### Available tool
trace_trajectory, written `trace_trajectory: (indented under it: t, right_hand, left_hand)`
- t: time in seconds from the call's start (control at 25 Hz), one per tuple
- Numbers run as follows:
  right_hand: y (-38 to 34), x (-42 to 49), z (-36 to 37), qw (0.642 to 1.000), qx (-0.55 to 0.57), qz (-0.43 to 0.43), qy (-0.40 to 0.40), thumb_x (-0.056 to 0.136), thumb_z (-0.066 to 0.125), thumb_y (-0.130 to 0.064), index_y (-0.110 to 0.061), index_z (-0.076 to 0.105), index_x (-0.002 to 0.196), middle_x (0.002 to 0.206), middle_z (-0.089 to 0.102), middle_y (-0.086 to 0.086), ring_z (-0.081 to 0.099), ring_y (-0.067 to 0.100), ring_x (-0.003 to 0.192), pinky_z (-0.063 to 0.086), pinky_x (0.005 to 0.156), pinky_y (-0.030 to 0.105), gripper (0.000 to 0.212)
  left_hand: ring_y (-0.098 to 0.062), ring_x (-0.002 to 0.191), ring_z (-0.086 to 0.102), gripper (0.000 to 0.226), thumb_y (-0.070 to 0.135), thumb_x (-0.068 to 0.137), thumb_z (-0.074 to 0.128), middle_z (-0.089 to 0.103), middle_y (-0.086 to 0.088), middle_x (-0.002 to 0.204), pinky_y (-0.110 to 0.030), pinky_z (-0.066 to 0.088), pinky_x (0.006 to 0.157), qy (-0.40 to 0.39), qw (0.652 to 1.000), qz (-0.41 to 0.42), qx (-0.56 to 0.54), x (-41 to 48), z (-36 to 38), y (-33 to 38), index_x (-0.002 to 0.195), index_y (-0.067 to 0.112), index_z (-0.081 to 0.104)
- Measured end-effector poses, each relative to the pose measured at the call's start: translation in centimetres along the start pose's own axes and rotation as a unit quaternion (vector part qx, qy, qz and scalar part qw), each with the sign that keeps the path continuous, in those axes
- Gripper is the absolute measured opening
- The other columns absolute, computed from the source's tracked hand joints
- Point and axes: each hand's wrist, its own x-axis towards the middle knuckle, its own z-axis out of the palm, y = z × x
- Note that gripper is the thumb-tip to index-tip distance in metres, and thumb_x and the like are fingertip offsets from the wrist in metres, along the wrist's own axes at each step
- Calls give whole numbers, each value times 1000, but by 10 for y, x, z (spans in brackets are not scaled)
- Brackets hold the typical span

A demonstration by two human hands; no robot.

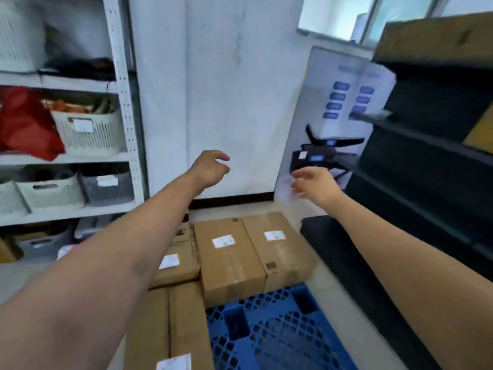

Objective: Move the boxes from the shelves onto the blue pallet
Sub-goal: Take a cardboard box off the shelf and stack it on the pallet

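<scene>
Four boxes lie flat on the blue pallet (280, 337). Two labelled ones (229, 260) sit side by side and touching at its far end, a lower box (173, 263) lies just left of them, and a near box (170, 329) lies at the bottom edge, partly behind the left forearm. The pallet's near right part is bare grid.

Above the boxes both arms reach forward. The left hand (210, 169) hangs in the air with loosely curled fingers, holding nothing. The right hand (314, 184) is blurred, fingers spread and relaxed, also holding nothing. The hands are well apart.

To the right stand black shelves (426, 156), with a brown box (437, 36) on the top level. To the left, white shelves (122, 102) hold a slatted basket (88, 132) and a red bag (24, 124). A printed board (341, 97) leans against the far wall.
</scene>
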Motion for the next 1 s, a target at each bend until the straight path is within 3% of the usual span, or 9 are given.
trace_trajectory:
  t: [0.12, 0.2, 0.28, 0.4, 0.44, 0.56, 0.72, 0.88, 1.0]
  right_hand:
    - [-71, -44, -167, 995, -38, -36, 88, 90, 57, -1, -3, 61, 107, 80, 61, 15, 59, 8, 49, 47, 46, 16, 18]
    - [-97, -100, -284, 982, -82, -54, 160, 91, 58, -6, -5, 61, 108, 83, 63, 13, 61, 17, 63, 50, 57, 23, 18]
    - [-101, -171, -396, 964, -115, -65, 233, 91, 57, -9, -6, 62, 110, 85, 66, 10, 63, 22, 73, 54, 71, 34, 20]
    - [-80, -282, -535, 932, -172, -46, 315, 91, 56, -13, -8, 64, 108, 90, 70, 12, 66, 21, 75, 57, 79, 39, 19]
    - [-67, -324, -581, 919, -198, -25, 339, 91, 56, -14, -10, 65, 107, 90, 71, 11, 67, 20, 75, 57, 79, 39, 18]
    - [-26, -443, -698, 878, -258, 48, 400, 91, 56, -15, -13, 64, 104, 90, 71, 7, 68, 18, 76, 58, 75, 34, 15]
    - [18, -544, -803, 836, -274, 110, 462, 91, 53, -10, -8, 65, 105, 89, 71, 10, 65, 18, 69, 57, 68, 33, 19]
    - [66, -562, -864, 830, -262, 124, 477, 91, 53, -13, -12, 65, 103, 90, 70, 8, 67, 17, 73, 56, 69, 32, 17]
    - [101, -534, -908, 827, -272, 118, 477, 90, 56, -16, -16, 65, 100, 95, 69, 6, 67, 17, 80, 51, 72, 26, 13]
  left_hand:
    - [-19, 83, 53, 33, 8, 89, 56, 60, -14, 107, -23, 41, 62, -31, 990, 137, 7, -24, 44, 172, 122, 6, 58]
    - [-22, 95, 55, 34, 5, 90, 53, 60, -16, 119, -23, 44, 73, -51, 975, 216, 7, -60, 93, 279, 124, 4, 58]
    - [-22, 97, 56, 33, 3, 92, 47, 59, -12, 120, -18, 47, 69, -71, 953, 294, -15, -112, 153, 374, 122, 7, 60]
    - [-22, 101, 58, 32, 6, 92, 47, 61, -8, 119, -21, 45, 79, -108, 916, 386, -29, -196, 254, 481, 120, 12, 61]
    - [-22, 96, 58, 33, 7, 92, 46, 60, -8, 115, -24, 45, 75, -133, 902, 410, -29, -229, 294, 513, 121, 12, 60]
    - [-21, 87, 55, 32, 10, 94, 47, 59, -7, 104, -27, 41, 65, -222, 860, 457, -46, -324, 411, 588, 124, 12, 58]
    - [-20, 104, 57, 31, 15, 93, 53, 60, -4, 106, -29, 42, 84, -290, 823, 486, -36, -399, 523, 653, 124, 15, 58]
    - [-20, 105, 54, 38, 18, 92, 56, 57, -5, 111, -33, 43, 92, -296, 828, 476, -18, -403, 603, 693, 130, 13, 54]
    - [-24, 119, 50, 44, 17, 90, 58, 50, -11, 136, -35, 39, 100, -241, 851, 466, -24, -362, 653, 719, 134, 12, 50]
